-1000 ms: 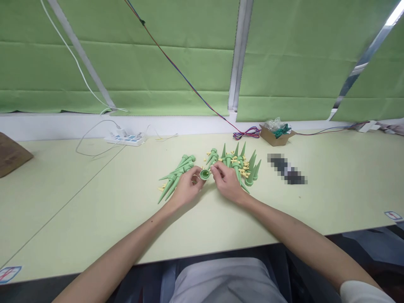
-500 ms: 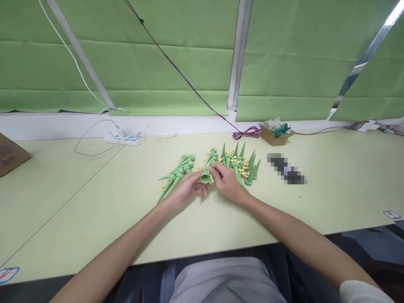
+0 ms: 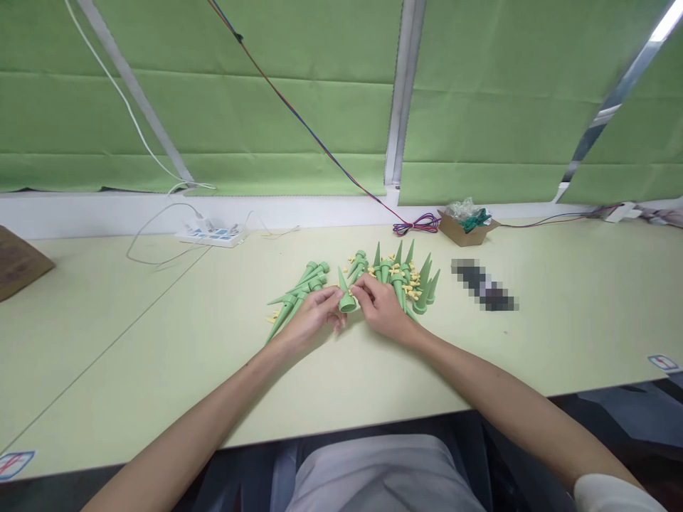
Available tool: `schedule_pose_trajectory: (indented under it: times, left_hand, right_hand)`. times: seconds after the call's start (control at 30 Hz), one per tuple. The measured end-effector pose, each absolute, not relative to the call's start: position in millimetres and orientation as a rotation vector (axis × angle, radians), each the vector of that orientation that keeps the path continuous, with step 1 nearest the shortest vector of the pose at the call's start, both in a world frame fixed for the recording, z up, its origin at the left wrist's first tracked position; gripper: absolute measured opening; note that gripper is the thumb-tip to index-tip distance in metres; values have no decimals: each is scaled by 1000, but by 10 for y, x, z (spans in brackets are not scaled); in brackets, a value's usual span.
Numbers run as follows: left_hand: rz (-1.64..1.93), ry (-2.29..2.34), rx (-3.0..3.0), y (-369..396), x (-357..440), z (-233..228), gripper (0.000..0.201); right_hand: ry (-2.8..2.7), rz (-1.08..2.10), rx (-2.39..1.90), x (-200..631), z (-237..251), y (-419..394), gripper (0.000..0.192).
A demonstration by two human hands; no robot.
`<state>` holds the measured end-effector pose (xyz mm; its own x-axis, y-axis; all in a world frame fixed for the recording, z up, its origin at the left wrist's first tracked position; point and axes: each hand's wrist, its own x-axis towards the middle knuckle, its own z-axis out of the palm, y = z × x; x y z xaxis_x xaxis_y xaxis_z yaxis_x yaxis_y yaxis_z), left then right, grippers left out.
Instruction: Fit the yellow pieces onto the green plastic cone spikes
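the left hand (image 3: 312, 320) and the right hand (image 3: 381, 307) meet in the middle of the pale table (image 3: 160, 341). between them is one green cone (image 3: 346, 294). it stands with its pointy tip up and its wide round end down, close to the table. the fingers of both hands are curled in narrow around it. the left fingers pinch it low from one side, and the right fingers pinch it from the other. two hands hold it, maybe so it stays steady while the right fingertips work on something small at its side. that small thing is too tiny to make out.

left of the hands lies a bunch of green cones (image 3: 297, 295), all flat and pointing the same way, about seven, though they overlap and are hard to count. they look sorted, like a done pile. right of the hands is a second group of cones (image 3: 413, 277), about eight, many with tips up, mixed with lots of little yellow bits (image 3: 410, 288), too many to count. both piles are close, so the hands can reach them easily.

further back sit one white power strip (image 3: 213, 233), one small cardboard box (image 3: 467, 229) with green stuff in it, and one coil of coloured wire (image 3: 416, 226).
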<state>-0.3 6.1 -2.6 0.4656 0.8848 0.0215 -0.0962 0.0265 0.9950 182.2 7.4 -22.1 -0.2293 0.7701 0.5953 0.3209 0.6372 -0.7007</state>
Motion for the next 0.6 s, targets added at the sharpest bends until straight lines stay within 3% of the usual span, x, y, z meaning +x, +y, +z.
schedule_pose_trajectory:
  times: [0.6]
  left_hand:
    - [980, 1046, 1930, 0, -25, 12, 31]
  right_hand:
    - [-1845, 563, -906, 1835, -216, 94, 23]
